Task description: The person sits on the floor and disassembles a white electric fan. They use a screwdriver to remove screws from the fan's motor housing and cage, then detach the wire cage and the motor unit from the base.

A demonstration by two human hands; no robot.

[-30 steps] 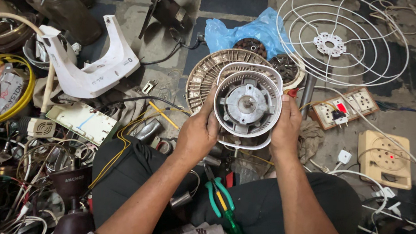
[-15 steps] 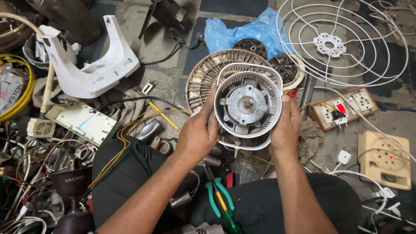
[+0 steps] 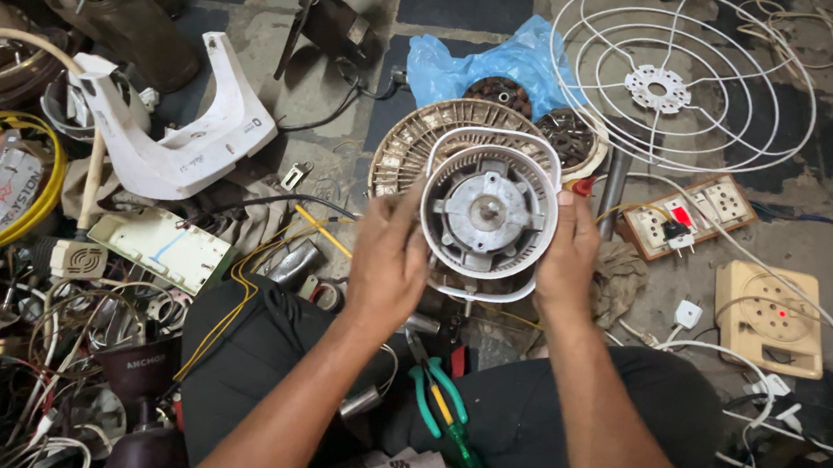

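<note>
A round white fan motor housing [image 3: 488, 213] with a grey metal motor face and a centre shaft is held up in front of me. My left hand [image 3: 389, 262] grips its left side and my right hand [image 3: 569, 259] grips its right side. Behind it lies a beige slotted round cover [image 3: 404, 148]. Green-handled pliers [image 3: 437, 406] rest on my lap below the hands.
A white wire fan guard [image 3: 666, 80] lies at the back right. A blue plastic bag [image 3: 492, 65], a power strip [image 3: 689, 216], a beige socket box [image 3: 771, 317], a white fan base shell [image 3: 179, 138] and tangled wires [image 3: 56, 333] surround me.
</note>
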